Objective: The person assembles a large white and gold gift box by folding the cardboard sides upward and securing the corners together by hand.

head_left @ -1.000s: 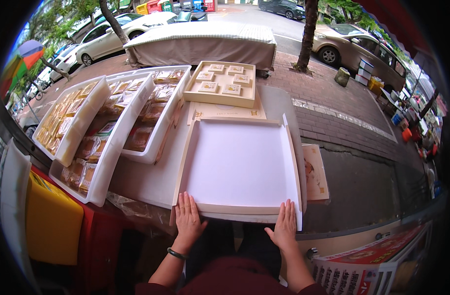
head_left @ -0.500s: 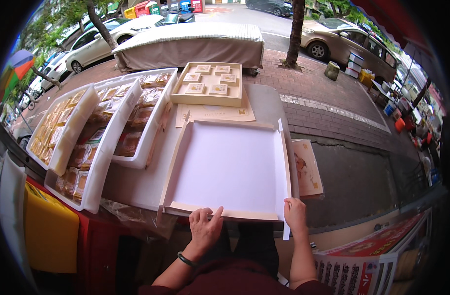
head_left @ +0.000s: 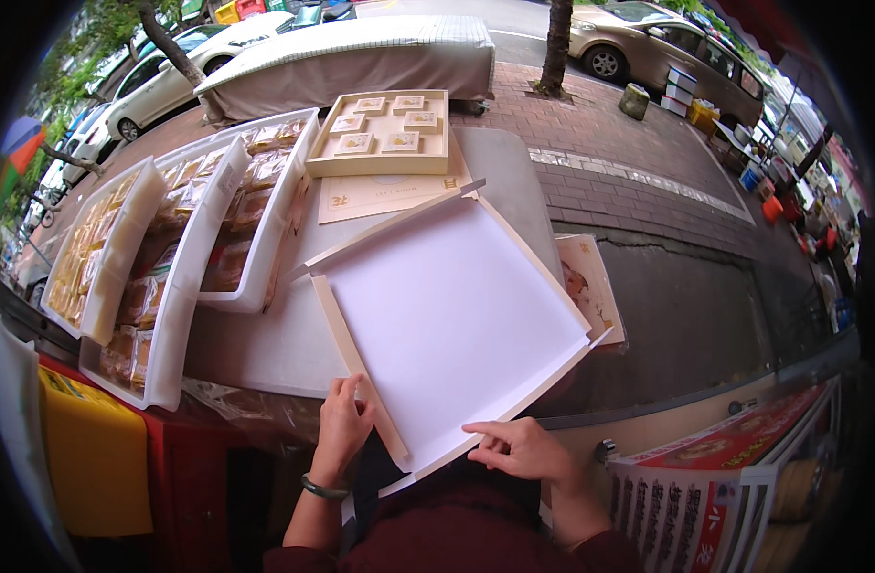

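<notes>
In front of me a shallow cardboard box (head_left: 447,315) with a white inside and cream folded edges lies turned cornerwise, its near corner past the table's edge. The walls stand partly folded up, with loose flaps at the corners. My left hand (head_left: 345,425) pinches the left wall near its lower part; a dark bangle circles that wrist. At the near right wall, my right hand (head_left: 525,449) has its index finger laid over the edge and the other fingers curled beside it.
Long white plastic bins (head_left: 175,315) of wrapped baked goods stand at left. Behind the box, a cream tray (head_left: 304,164) with several small boxes sits on a flat printed sheet (head_left: 347,202). A flat printed package (head_left: 590,291) lies at right, on the grey table (head_left: 509,158). A covered stall (head_left: 352,76) stands beyond.
The box has turned clockwise, so a corner now points toward me. My left hand has shifted from the near wall leftward, and my right hand has moved left from the right wall.
</notes>
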`<action>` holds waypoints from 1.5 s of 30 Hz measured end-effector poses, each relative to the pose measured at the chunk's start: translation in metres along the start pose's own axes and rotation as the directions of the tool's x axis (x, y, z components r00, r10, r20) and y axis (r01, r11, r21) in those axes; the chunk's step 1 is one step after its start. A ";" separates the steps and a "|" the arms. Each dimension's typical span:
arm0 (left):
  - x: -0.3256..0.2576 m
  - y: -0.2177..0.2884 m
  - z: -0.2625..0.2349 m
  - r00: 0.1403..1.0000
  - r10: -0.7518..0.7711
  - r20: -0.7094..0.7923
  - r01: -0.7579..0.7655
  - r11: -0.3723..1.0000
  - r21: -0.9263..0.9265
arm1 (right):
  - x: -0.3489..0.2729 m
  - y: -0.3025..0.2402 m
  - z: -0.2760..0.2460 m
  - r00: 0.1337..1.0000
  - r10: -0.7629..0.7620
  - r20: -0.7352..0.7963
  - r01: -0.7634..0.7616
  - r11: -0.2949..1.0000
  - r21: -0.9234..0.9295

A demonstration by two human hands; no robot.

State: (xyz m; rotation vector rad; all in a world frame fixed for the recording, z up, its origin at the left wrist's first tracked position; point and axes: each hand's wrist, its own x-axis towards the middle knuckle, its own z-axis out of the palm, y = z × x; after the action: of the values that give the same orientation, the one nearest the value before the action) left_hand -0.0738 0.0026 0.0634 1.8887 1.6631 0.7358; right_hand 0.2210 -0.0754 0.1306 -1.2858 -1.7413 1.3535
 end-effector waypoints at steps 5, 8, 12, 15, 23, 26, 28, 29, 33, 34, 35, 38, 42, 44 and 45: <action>-0.006 -0.013 -0.027 0.996 -0.016 -0.083 0.015 1.000 -0.012 | 0.042 0.046 -0.117 0.662 -0.173 -0.729 -0.314 0.819 -0.479; -0.009 -0.015 -0.028 0.992 -0.117 0.055 0.123 0.987 -0.105 | 0.051 0.094 -0.159 0.737 0.064 -0.673 -0.519 0.691 -0.503; -0.019 -0.001 -0.022 0.968 -0.125 0.215 0.144 0.987 -0.074 | 0.052 0.121 -0.159 0.794 0.267 -0.547 -0.554 0.688 -0.469; -0.022 -0.004 -0.016 0.952 -0.135 0.273 0.169 0.980 -0.103 | 0.047 0.113 -0.148 0.790 0.241 -0.564 -0.560 0.656 -0.505; -0.018 0.012 -0.027 0.956 -0.108 0.271 0.149 0.979 -0.137 | 0.042 0.098 -0.135 0.747 0.247 -0.617 -0.605 0.638 -0.477; -0.013 -0.008 -0.034 0.982 -0.004 0.190 0.034 0.987 -0.154 | 0.040 0.104 -0.137 0.766 0.186 -0.616 -0.515 0.750 -0.415; 0.006 -0.010 -0.054 0.991 0.068 0.114 -0.060 0.996 -0.071 | 0.039 0.110 -0.138 0.779 0.190 -0.597 -0.399 0.885 -0.238; 0.017 -0.008 -0.063 0.993 0.100 0.066 -0.096 0.994 -0.056 | 0.039 0.113 -0.137 0.787 0.191 -0.587 -0.331 0.933 -0.141; 0.044 0.036 -0.084 0.854 0.463 -0.240 -0.380 0.868 0.321 | 0.043 0.116 -0.103 0.756 0.261 -0.600 0.034 0.900 0.434; 0.042 0.049 -0.084 0.837 0.479 -0.264 -0.413 0.870 0.270 | 0.045 0.108 -0.088 0.721 0.280 -0.633 0.094 0.866 0.491; 0.038 0.064 -0.083 0.822 0.492 -0.288 -0.443 0.869 0.221 | 0.048 0.100 -0.071 0.686 0.305 -0.660 0.155 0.826 0.542; 0.013 0.094 -0.050 0.803 0.590 -0.083 -0.587 0.808 0.057 | 0.058 0.095 -0.013 0.591 0.353 -0.725 0.305 0.735 0.606; -0.008 0.091 0.007 0.786 0.565 0.249 -0.617 0.739 0.269 | 0.050 0.095 0.041 0.818 0.374 -0.437 0.115 0.638 0.762; -0.005 0.060 0.033 0.802 0.547 0.240 -0.597 0.744 0.299 | 0.031 0.072 0.031 0.923 0.384 0.012 -0.275 0.639 0.718; -0.002 0.042 0.040 0.796 0.565 0.217 -0.606 0.745 0.280 | 0.020 0.072 0.028 0.915 0.370 0.160 -0.394 0.735 0.551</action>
State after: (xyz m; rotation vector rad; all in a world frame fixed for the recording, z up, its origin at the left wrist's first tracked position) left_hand -0.0165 -0.0048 0.0631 2.7080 1.1527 0.5650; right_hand 0.2136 -0.0659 0.0522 -1.2906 -0.9627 1.9604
